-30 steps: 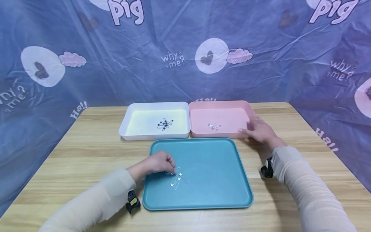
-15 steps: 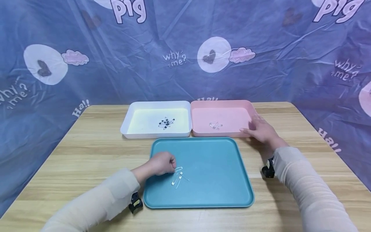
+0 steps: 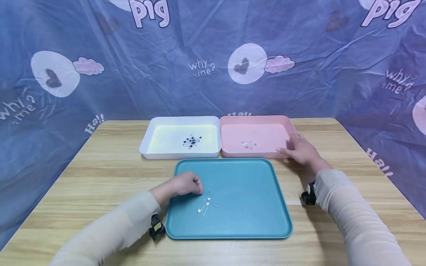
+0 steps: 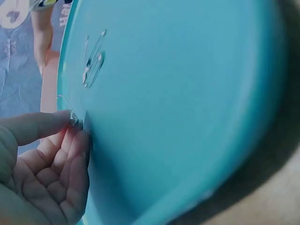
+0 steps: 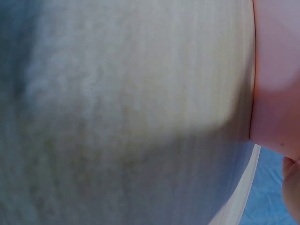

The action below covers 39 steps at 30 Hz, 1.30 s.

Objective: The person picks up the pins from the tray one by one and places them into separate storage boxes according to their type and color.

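Note:
In the left wrist view, my left hand (image 4: pixel 51 164) pinches a silver safety pin (image 4: pixel 65 103) between thumb and fingertips, low over a teal tray (image 4: pixel 159 108). In the head view this hand is over the tray's left side, its fingers hiding most of that pin. Several more silver safety pins (image 3: pixel 206 207) lie loosely together on the tray beside it. At the far right, my right hand (image 3: pixel 303 149) rests against the front right corner of a pink box (image 3: pixel 254 131), thumb along the front wall, fingers extended at the side wall.
The pink box holds a small heap of silver safety pins (image 3: pixel 248 144). Touching it on the left is a white box (image 3: pixel 168 136) with several black-headed safety pins (image 3: pixel 191 142). Both stand behind the teal tray on a wooden table (image 3: pixel 110 173), with a printed blue curtain (image 3: pixel 149 81) beyond.
My left hand has gathered a safety pin from beside the pile; that pin showed at its fingertips half a second ago. The right hand stays at the pink box. The head view shifted slightly.

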### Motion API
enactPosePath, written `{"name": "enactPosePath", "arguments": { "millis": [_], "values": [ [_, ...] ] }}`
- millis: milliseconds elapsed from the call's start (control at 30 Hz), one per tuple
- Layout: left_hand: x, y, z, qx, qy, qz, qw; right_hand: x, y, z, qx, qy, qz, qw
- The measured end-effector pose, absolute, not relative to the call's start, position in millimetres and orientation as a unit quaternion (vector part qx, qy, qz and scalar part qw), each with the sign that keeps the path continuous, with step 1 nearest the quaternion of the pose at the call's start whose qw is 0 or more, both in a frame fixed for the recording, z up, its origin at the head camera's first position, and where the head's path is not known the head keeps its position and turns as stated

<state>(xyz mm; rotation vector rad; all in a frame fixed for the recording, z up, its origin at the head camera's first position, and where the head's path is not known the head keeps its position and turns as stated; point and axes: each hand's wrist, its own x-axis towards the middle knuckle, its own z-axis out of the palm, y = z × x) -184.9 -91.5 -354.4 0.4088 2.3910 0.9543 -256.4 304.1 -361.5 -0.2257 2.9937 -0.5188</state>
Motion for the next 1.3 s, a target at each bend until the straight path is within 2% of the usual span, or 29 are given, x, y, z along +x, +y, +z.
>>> {"name": "enactPosePath", "arguments": {
  "millis": [267, 900, 1300],
  "values": [
    [-197.5, -87.1, -349.9, 0.127, 0.868, 0.391, 0.278, -256.7, 304.9, -363.5, -0.073, 0.982, -0.169, 0.045],
    [-227.5, -53.6, -328.1, 0.132, 0.823, 0.482, 0.271, -255.4, 305.2, -358.5, -0.066, 0.982, -0.167, 0.055],
    [-249.5, -37.7, -323.2, 0.090, 0.802, 0.533, 0.254, -255.3, 304.3, -361.4, -0.074, 0.982, -0.172, 0.042]
  ]
}}
